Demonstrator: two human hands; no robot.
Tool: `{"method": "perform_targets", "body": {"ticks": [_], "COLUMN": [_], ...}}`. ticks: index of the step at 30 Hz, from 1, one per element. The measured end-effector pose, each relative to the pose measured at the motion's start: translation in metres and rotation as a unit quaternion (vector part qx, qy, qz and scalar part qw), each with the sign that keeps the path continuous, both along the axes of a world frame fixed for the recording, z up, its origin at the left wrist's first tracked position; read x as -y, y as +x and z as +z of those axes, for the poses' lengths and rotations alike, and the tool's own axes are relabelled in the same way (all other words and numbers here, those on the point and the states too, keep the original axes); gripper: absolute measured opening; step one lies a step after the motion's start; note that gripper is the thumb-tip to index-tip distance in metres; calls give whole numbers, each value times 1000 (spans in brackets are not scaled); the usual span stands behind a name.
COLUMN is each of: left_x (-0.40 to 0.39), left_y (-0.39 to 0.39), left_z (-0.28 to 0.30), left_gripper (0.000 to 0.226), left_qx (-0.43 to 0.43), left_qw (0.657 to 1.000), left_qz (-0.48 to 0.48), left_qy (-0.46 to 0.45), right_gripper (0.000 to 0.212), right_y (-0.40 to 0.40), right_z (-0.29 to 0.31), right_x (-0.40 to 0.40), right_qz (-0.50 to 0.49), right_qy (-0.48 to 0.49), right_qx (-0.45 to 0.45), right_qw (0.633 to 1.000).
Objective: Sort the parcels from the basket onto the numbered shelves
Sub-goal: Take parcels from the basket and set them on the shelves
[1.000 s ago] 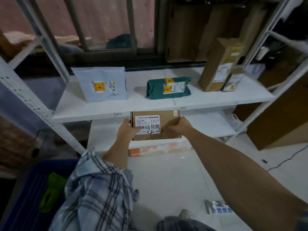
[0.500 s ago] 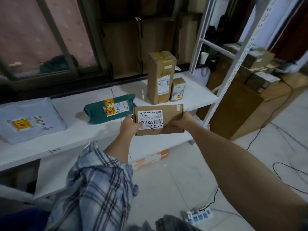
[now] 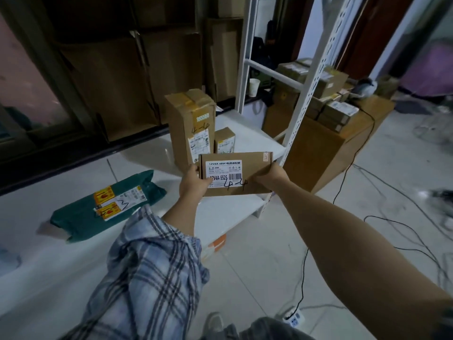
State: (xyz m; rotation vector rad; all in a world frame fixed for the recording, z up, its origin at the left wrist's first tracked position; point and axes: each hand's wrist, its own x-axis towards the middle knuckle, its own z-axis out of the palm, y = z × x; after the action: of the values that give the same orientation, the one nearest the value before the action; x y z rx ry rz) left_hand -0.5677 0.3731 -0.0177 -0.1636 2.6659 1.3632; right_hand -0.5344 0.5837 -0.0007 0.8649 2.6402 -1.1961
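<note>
Plaid cloth covered the left forearm in the near part of the view, its sleeve pushed up above the wrist, while the right arm was bare. Both hands held a flat brown cardboard parcel in the air, off the shelf and in front of its right end. The left hand gripped the parcel's left edge with the thumb curled over the printed label; the right hand gripped the right edge, fingers wrapped behind it. The label read "12V4A 48W", and "4-4" was handwritten in black below the barcode.

Below the arms, on the tiled floor, a white power strip lay with a black cable running away from it.

Past the hands, the white shelf carried a green mailer bag toward its left part, lying flat, with yellow-and-red stickers and a handwritten "3". Toward the right end, directly behind the held parcel, a tall cardboard box stood upright, marked "4-4", and a small box stood just beside it on its right.

Farther back, a paper cup stood behind the white upright, and stacked cartons rested on a large brown box beyond the shelf's right end.
</note>
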Motion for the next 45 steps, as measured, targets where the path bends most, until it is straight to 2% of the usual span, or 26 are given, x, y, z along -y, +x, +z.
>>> {"method": "perform_targets", "body": {"ticks": [3,6,10,16,22,26,29,33,37,40,42,43,45], "left_x": [-26,-53,-85,-128,-179,-211,-229,-245,-249,-250,-254,-256,-262], "left_y": [-19,-35,-48,-74,-119,-139,-147,-153,-160,-165,-168,-171,-175], "left_z": [-6,-16,-25,-32,-33,-36,-42,-52,-61,-67,-72,-74,-78], "left_gripper": [50,56,57,45,38,39,39,36,35,30,32,35,42], "left_qx": [3,3,2,0,0,6,20,50,62,75,71,70,77], "left_qw": [999,998,997,997,999,998,996,992,983,949,924,912,886], "left_qz": [-24,-38,-65,-72,-28,6,53,114,172,288,337,356,395], "left_qy": [21,49,27,2,-19,-64,-64,-35,-1,106,167,190,231], "right_gripper": [63,72,70,67,62,58,52,49,55,60,82,86,72], "right_y": [-7,-13,-20,-45,-101,-137,-163,-188,-209,-226,-240,-246,-245], "right_z": [3,2,-1,-12,-19,-24,-31,-43,-51,-61,-78,-86,-81], "right_x": [-21,-44,-75,-116,-166,-201,-219,-230,-227,-220,-218,-217,-211], "right_qz": [-22,-63,-87,-102,-68,-36,1,28,51,44,19,5,-31], "right_qy": [18,33,34,23,0,-8,-19,-53,-96,-166,-193,-213,-243], "right_qx": [-6,-1,17,23,9,9,16,27,37,29,5,-5,-15], "right_qw": [1000,997,995,994,998,999,1000,998,993,985,981,977,969]}}
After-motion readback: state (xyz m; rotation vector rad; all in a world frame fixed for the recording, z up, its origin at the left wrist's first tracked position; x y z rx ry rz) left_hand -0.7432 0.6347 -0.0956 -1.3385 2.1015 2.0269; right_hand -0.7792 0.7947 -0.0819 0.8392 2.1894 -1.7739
